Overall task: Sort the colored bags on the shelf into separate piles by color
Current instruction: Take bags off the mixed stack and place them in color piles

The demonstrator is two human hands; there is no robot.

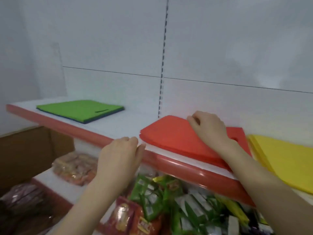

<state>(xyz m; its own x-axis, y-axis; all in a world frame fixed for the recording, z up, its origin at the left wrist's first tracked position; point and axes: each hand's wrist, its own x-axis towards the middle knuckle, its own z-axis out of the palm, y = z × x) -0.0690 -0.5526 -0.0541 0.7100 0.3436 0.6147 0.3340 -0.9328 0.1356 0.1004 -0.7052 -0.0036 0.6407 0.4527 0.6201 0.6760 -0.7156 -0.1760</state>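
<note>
Head view: the red bags (pixel 169 133) lie on the shelf (pixel 118 126) under the right hand (pixel 208 128), whose fingers curl round the pile's far edge; the left hand (pixel 116 153), fingers bent, rests on the shelf's front lip beside the pile's near corner, grip unclear; green bags (pixel 79 110) lie well to its left; yellow bags (pixel 284 158) lie just right of the right forearm; print on the snack packets (pixel 152 192) below is unreadable.

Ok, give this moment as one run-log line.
right hand: grips red pile | left hand: at shelf edge | green pile: left | yellow pile: right
</note>
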